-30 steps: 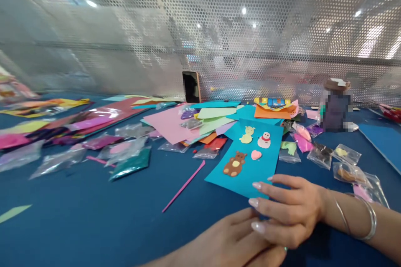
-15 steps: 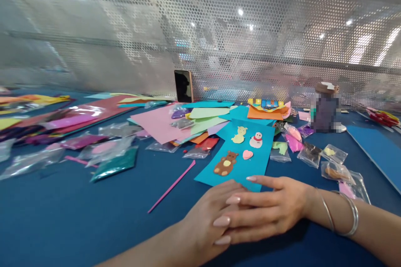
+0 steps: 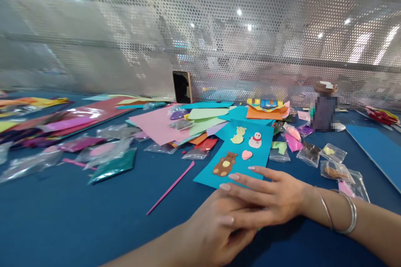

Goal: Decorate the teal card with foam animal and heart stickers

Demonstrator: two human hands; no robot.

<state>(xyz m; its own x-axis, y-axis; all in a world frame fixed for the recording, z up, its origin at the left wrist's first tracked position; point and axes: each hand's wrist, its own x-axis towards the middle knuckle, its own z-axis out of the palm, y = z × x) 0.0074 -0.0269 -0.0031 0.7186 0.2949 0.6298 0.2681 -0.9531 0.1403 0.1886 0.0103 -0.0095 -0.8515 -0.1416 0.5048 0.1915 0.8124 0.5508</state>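
On the near part of the blue table point(image 3: 78, 225), the person's two hands lie one on top of the other. The right hand point(image 3: 269, 200) rests flat over the left hand point(image 3: 216, 233), with its fingers point(image 3: 241, 179) stretched out long. Neither hand pinches or grips anything. The tips of the right fingers touch the near edge of a blue card point(image 3: 247, 146). The card lies flat on the table, just past the hands. On it are stuck a brown bear point(image 3: 224, 164), a pink heart point(image 3: 247, 154), a yellow duck point(image 3: 238, 135) and a snowman point(image 3: 255, 139). Two silver bangles point(image 3: 340, 215) sit on the right wrist. A thin pink strip point(image 3: 171, 186) lies to the left of the card. Small clear bags point(image 3: 332, 160) lie to the right of it. Behind the card is a pile of colored paper point(image 3: 175, 123), and a dark phone point(image 3: 182, 86) stands against the mesh wall point(image 3: 219, 37).
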